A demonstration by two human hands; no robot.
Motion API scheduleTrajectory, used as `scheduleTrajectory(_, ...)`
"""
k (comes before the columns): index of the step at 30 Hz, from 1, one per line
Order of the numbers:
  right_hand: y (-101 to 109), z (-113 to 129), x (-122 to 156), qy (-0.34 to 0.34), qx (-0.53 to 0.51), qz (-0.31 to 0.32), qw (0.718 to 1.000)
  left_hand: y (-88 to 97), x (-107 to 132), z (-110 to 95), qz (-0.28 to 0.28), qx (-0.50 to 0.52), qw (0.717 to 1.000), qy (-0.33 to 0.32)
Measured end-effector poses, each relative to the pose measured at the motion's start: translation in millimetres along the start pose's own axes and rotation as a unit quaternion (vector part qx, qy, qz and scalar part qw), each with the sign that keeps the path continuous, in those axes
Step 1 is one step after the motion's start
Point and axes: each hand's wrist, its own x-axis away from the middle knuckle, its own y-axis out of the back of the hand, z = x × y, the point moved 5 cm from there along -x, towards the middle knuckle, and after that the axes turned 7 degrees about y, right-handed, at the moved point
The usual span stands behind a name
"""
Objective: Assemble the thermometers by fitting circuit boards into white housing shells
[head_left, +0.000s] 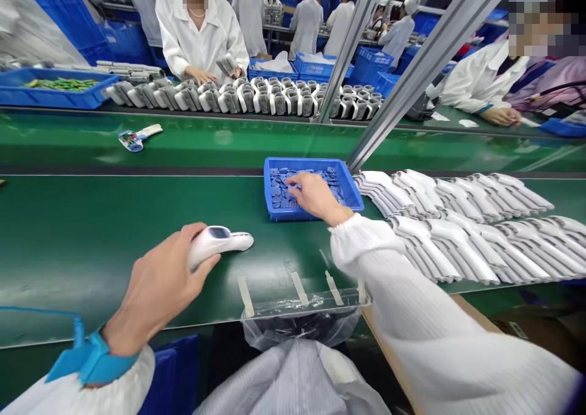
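Note:
My left hand (pixel 167 274) is closed around a white handheld infrared thermometer (pixel 213 244) with a small dark display facing up. The thermometer's narrow end points right, just over the green work surface. My right hand (pixel 314 195) is over a blue tray (pixel 315 215), its fingers bent and slightly apart among small blue plastic parts (pixel 279 190). Nothing shows between those fingers, though their undersides are hidden. A blue wrist strap (pixel 98 357) with a cord is around my left wrist.
Stacked white curved housings (pixel 439 250) lie at the right. A metal post (pixel 421 67) slants behind the tray. An opened device (pixel 137 137) with exposed electronics rests on the far green strip. A plastic bag (pixel 302 326) is taped to the front edge. Co-workers stand beyond rows of grey-white parts (pixel 274 97).

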Motion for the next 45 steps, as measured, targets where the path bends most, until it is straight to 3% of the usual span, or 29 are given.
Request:
scheduleTrajectory(2,-11,-10,-23,-0.004,0.026,0.067,0.997,-3.4,-11,-3,-0.006,-0.083,0.996,-0.029)
scheduleTrajectory(5,-29,-13,-40,-0.020,0.056,0.141,0.988,-19.4,-22,-20,0.049,-0.156,0.982,-0.094)
scheduleTrajectory(8,-36,-12,-44,-0.030,0.063,0.165,0.984,-25.1,-27,-21,0.085,-0.149,0.983,-0.068)
scheduleTrajectory(11,-35,-14,-40,-0.039,0.046,0.165,0.984,-19.6,-29,-4,0.095,-0.003,0.995,0.031)
scheduleTrajectory(13,-30,-16,-36,-0.043,0.023,0.149,0.988,-15.2,-29,6,0.086,0.166,0.978,0.088)
scheduleTrajectory(16,-15,-17,-25,-0.043,-0.029,0.088,0.995,-20.4,-24,12,0.106,0.396,0.892,0.190)
scheduleTrajectory(18,-2,-15,-12,-0.038,-0.077,0.031,0.996,-31.4,-17,5,0.159,0.472,0.831,0.246)
scheduleTrajectory(19,3,-12,-3,-0.036,-0.107,0.006,0.994,-35.2,-14,-2,0.177,0.487,0.819,0.247)
scheduleTrajectory(20,7,-9,7,-0.035,-0.139,-0.015,0.990,-37.0,-11,-12,0.182,0.487,0.824,0.225)
scheduleTrajectory(22,8,2,28,-0.034,-0.203,-0.039,0.978,-35.1,-8,-33,0.157,0.448,0.869,0.140)
scheduleTrajectory(24,2,16,48,-0.056,-0.348,-0.052,0.934,-31.3,-5,-55,0.118,0.390,0.911,0.055)
scheduleTrajectory(25,-3,23,58,-0.075,-0.445,-0.062,0.890,-30.0,-4,-64,0.104,0.372,0.922,0.027)
scheduleTrajectory(28,-17,44,79,-0.136,-0.680,-0.101,0.714,-28.9,-3,-84,0.082,0.373,0.924,-0.015)
scheduleTrajectory(30,-22,54,88,-0.156,-0.715,-0.128,0.670,-29.3,-3,-91,0.076,0.380,0.921,-0.028)
scheduleTrajectory(31,-23,56,91,-0.161,-0.711,-0.141,0.669,-29.7,-3,-92,0.077,0.379,0.922,-0.030)
scheduleTrajectory(33,-24,57,96,-0.164,-0.676,-0.165,0.699,-30.4,-3,-92,0.087,0.375,0.922,-0.032)
scheduleTrajectory(37,-14,52,103,-0.096,-0.543,-0.192,0.812,-29.6,-1,-89,0.126,0.362,0.922,-0.051)
scheduleTrajectory(40,-8,59,105,0.014,-0.465,-0.150,0.872,-30.5,2,-90,0.138,0.325,0.932,-0.087)
scheduleTrajectory(42,-9,63,108,0.054,-0.417,-0.140,0.896,-32.3,3,-92,0.110,0.274,0.949,-0.111)
scheduleTrajectory(45,-14,61,114,0.052,-0.360,-0.181,0.914,-34.7,3,-96,0.038,0.200,0.968,-0.149)
